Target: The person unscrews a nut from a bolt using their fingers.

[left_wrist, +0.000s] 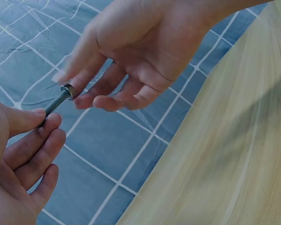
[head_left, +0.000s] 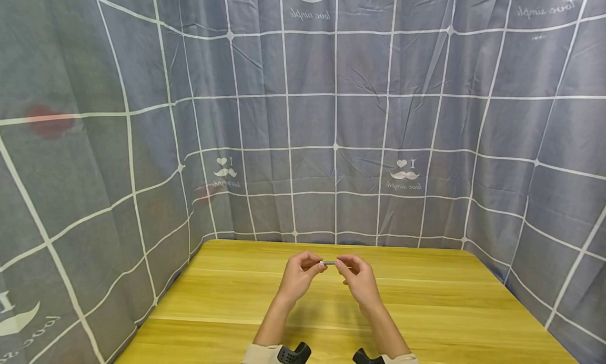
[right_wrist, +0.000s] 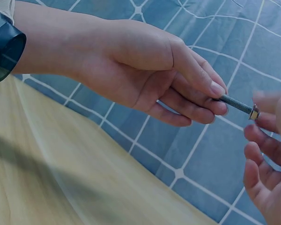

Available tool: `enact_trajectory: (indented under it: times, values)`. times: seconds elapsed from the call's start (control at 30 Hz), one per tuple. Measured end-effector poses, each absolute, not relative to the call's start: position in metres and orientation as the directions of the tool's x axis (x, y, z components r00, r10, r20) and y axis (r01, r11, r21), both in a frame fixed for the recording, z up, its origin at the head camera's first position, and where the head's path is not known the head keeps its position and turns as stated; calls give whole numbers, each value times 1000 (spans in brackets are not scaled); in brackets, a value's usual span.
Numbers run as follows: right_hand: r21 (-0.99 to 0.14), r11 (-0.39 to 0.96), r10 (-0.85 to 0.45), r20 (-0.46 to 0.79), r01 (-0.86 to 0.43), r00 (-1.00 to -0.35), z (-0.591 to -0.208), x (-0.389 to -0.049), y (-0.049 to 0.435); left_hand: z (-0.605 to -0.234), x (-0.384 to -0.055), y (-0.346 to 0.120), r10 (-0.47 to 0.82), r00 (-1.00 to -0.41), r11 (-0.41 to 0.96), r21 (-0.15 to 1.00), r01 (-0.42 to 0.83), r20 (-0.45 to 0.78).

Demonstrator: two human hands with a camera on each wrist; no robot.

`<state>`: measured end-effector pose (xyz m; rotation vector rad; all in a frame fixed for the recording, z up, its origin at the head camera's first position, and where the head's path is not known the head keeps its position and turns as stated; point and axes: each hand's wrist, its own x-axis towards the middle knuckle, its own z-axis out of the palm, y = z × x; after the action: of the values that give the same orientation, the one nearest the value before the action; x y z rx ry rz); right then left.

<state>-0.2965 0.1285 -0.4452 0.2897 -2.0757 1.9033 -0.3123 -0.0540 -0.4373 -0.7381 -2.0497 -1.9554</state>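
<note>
A small threaded metal bolt (head_left: 329, 262) spans the gap between the two hands, above the table. My left hand (right_wrist: 159, 75) pinches its shank between thumb and fingertips, hiding that end. At the other end sits a wider shiny metal collar (left_wrist: 67, 91), which could be the head or a nut; I cannot tell which. Thumb and forefinger of my right hand (left_wrist: 136, 56) lie on either side of this collar, the thumb blurred. The right hand's other fingers curve loosely below. In the head view, the left hand (head_left: 297, 275) and right hand (head_left: 361, 281) face each other.
The wooden table (head_left: 454, 301) has a yellow, grained top. Grey curtains (head_left: 312, 122) with white grid lines hang behind it and along both sides. Each wrist wears a black device, the left one (head_left: 294, 353) and the right one (head_left: 366, 356), near pale sleeves.
</note>
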Motion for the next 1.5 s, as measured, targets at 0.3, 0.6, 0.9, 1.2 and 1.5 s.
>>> enact_trajectory:
  times: [0.3,0.6,0.9,1.2,1.5]
  values:
    - [-929,35,40,370,-369,-928,-445,-297,128,-437,-312,-55,200,-855,-15,874,487,479]
    - [-941,-42,52,335,-337,-941,-444,-296,127,-437,-313,-54,198,-850,-28,869,494,489]
    - [-939,-30,12,342,-342,-940,-446,-298,127,-436,-312,-54,197,-857,-23,876,482,477]
    - [-923,8,9,384,-384,-923,-446,-297,128,-437,-313,-54,194,-851,-20,870,493,487]
    - [-940,20,38,342,-342,-939,-445,-298,127,-437,-313,-53,200,-860,0,877,480,470]
